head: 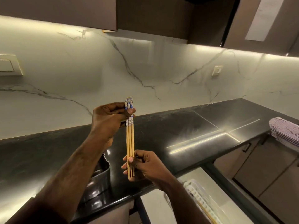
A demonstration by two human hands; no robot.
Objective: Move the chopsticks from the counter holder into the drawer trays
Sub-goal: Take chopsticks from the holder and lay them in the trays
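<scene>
progress: partway | left hand [108,118] and right hand [144,165] are gripping chopsticks [130,139] above worktop [161,135] | one already lying in drawer tray [196,194] | placing remaining

A dark, glossy stone counter [161,135] runs along the marble-patterned wall and turns a corner at the far right, its polished top catching bright streaks of the under-cabinet light. A black container [98,178] stands on it near the front edge at the left, partly hidden behind a forearm. At the right end a striped, purplish cloth [284,131] lies on the counter and hangs over its edge. The rest of the visible top is bare
</scene>
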